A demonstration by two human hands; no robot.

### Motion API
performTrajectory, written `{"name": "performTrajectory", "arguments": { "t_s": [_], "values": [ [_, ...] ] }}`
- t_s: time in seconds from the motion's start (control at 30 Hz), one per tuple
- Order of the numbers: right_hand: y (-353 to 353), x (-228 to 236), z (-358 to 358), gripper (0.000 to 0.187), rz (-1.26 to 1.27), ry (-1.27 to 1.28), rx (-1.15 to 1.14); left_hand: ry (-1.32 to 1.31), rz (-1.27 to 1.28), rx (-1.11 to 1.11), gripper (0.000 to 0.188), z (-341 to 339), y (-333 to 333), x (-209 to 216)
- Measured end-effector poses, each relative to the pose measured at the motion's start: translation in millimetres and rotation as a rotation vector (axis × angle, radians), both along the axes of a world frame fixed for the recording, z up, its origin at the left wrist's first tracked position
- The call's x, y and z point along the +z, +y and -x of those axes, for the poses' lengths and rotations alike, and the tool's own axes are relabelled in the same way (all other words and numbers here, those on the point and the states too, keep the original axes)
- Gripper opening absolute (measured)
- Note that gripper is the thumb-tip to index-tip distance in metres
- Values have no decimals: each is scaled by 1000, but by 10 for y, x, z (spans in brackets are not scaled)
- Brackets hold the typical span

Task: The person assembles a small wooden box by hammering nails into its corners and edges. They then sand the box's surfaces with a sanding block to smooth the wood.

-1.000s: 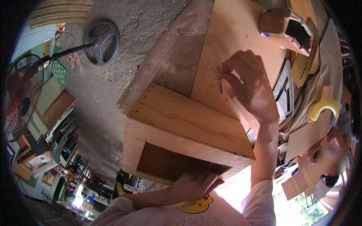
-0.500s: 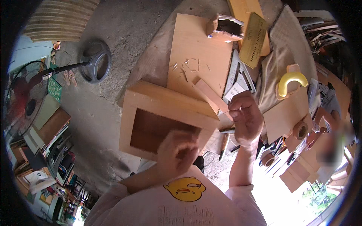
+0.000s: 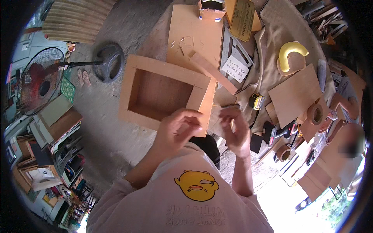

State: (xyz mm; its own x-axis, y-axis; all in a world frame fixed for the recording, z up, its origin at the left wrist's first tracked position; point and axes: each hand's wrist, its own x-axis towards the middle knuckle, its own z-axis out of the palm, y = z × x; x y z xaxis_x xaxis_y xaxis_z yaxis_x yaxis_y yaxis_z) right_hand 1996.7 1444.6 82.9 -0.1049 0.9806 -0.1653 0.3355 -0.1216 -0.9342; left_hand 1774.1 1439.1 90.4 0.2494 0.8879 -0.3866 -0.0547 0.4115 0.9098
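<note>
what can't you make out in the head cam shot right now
All in the head view:
- Lower right part of the wooden box: hidden behind the left hand.
- Whether the right hand pinches anything: its curled fingers hide it, and a thin piece would be too small.
- Top of the small cardboard box: cut off by the upper edge.
- Exact count of thin nail-like pieces: too small.

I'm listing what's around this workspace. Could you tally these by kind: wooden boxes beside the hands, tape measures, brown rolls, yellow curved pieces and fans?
Wooden box beside the hands: 1
Tape measure: 1
Brown rolls: 2
Yellow curved piece: 1
Fan: 1
Total in clear view: 6
</note>
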Motion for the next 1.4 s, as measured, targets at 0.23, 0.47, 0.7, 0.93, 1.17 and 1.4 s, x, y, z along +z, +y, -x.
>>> {"name": "performTrajectory", "arguments": {
  "t_s": [0.23, 0.47, 0.7, 0.93, 1.17, 1.4],
  "values": [
    [-1166, -1301, -390, 38, 167, -733, -189, 335, -249, 392, 10, 216, -312, -467],
    [-1332, -1572, -488, 34, 94, -762, -252, 509, -510, 239, 8, 55, -131, -722],
    [-1212, -1180, -432, 22, 191, -476, -392, 617, -704, 185, 23, -110, 50, -816],
    [-1200, -657, -315, 30, 13, -298, -319, 646, -714, 202, 29, -159, 7, -900],
    [-1074, -201, -134, 27, 141, -329, -84, 685, -801, 179, 33, -122, 16, -863],
    [-902, -85, -48, 26, -5, -464, 15, 653, -763, 205, 37, -159, 3, -828]
  ]
}}
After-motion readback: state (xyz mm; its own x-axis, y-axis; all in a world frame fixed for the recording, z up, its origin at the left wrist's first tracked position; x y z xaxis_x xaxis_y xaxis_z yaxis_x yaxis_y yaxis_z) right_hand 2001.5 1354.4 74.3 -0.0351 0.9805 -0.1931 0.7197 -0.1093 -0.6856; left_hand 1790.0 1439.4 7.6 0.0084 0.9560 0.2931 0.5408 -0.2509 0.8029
